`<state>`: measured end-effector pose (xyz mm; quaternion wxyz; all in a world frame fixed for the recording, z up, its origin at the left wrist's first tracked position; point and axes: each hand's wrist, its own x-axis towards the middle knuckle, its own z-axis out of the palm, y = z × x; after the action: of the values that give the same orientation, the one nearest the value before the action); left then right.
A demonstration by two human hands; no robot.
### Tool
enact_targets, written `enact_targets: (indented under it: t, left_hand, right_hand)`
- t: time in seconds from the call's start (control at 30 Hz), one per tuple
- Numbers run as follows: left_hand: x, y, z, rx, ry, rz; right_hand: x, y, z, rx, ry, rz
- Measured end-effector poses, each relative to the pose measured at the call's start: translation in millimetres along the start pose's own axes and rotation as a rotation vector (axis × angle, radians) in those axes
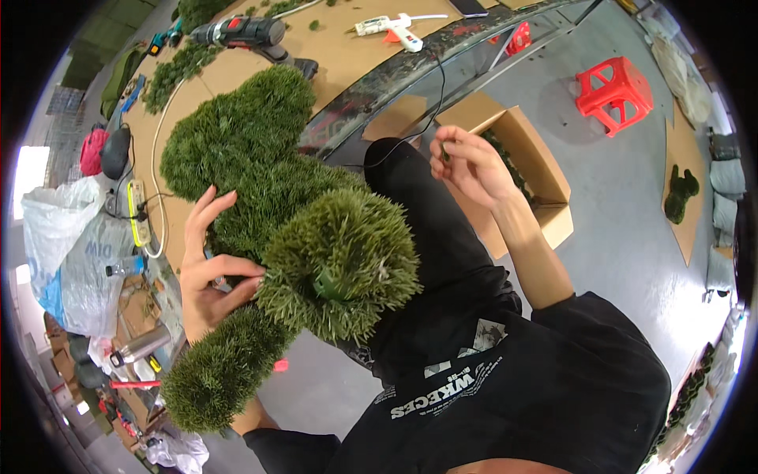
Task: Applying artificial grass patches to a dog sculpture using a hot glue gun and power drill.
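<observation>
Above smooth floor (pixel 608 261), left fingers (pixel 229 266) touch bristly, seemingly plastic greenery (pixel 268 178).

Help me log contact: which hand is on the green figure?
The left hand: it touches the green figure, while the right hand is raised apart from it.

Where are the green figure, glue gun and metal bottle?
Green figure (pixel 290 188), head view: shaggy middle.
Glue gun (pixel 387 24), head view: white body.
Metal bottle (pixel 142 345), head view: cylindrical side.
</observation>
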<state>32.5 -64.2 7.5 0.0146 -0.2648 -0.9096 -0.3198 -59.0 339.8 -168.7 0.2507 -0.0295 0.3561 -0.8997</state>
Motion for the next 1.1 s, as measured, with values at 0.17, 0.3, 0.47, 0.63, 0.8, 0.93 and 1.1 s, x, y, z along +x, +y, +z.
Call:
enact_targets:
  t: [0.17, 0.3, 0.47, 0.63, 0.8, 0.93, 1.1]
  left_hand:
    - [-3.3, 4.2, 1.4, -0.009, -0.007, -0.045]
    - [5.1, -5.2, 11.8, -0.111, 0.088, 0.057]
    - [1.7, 1.6, 12.1, -0.122, 0.115, -0.050]
    - [0.8, 3.1, 14.1, -0.139, 0.120, -0.087]
    - [-8.5, -3.4, 12.6, -0.118, 0.108, -0.010]
    - [-11.3, -8.2, 15.5, -0.133, 0.126, -0.009]
    - [-17.1, -22.4, 20.2, -0.144, 0.137, 0.071]
  right_hand:
    - [93.7, -46.1, -21.4, -0.401, 0.063, -0.105]
    - [204.0, -99.0, -73.5, -1.532, 0.466, -0.318]
    - [265.7, -103.6, -59.4, -1.771, 0.331, 0.031]
    - [269.9, -123.6, -52.2, -1.640, 0.271, 0.249]
    - [230.8, -122.4, -36.0, -0.916, 0.105, 0.010]
    - [180.4, -153.9, 11.9, -0.885, -0.137, -0.145]
    - [130.1, -198.3, 116.9, -1.070, -0.651, -0.208]
